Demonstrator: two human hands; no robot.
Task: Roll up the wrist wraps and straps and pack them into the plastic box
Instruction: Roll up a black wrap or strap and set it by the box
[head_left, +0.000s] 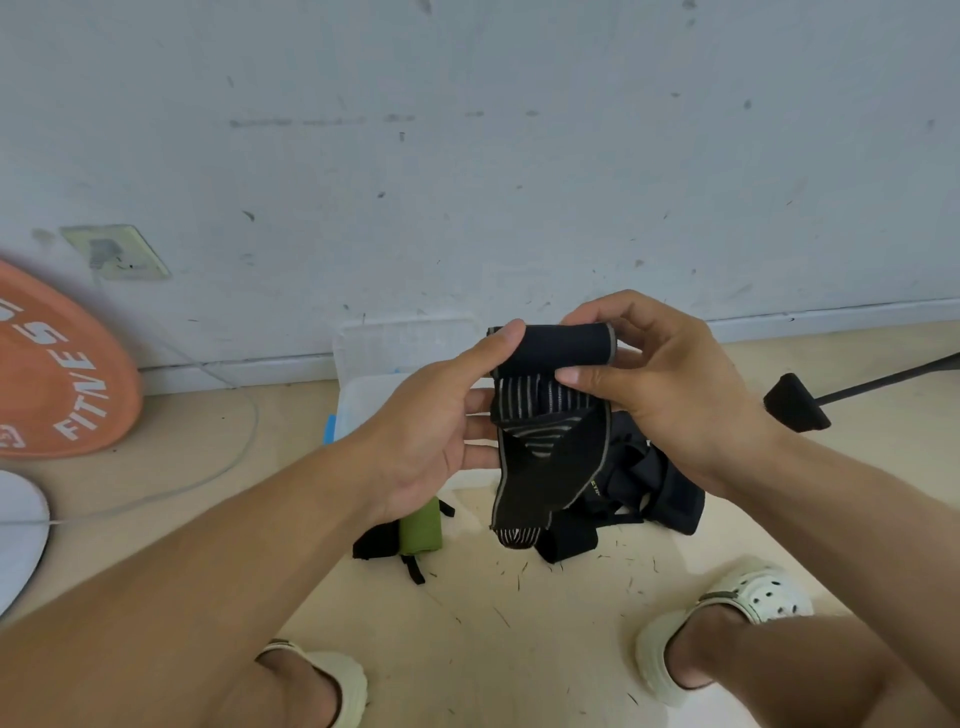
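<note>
I hold the wrap (550, 395) with both hands (431, 431) (660, 395) pinched on its roll at 12 o'clock; I should roll tightly, edges aligned.

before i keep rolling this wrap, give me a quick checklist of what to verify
1. Both hands on the wrap: ok. The left hand and right hand both pinch the black wrist wrap.
2. Roll started: ok, a rolled part sits at the top.
3. Roll finished: not ok, a long tail hangs loose.
4. Roll tightness: cannot tell.
5. Plastic box within reach and open: ok, it sits just behind the hands, lid up.
6. Other straps packed: not ok. A green strap and a black pile lie on the floor.
</note>
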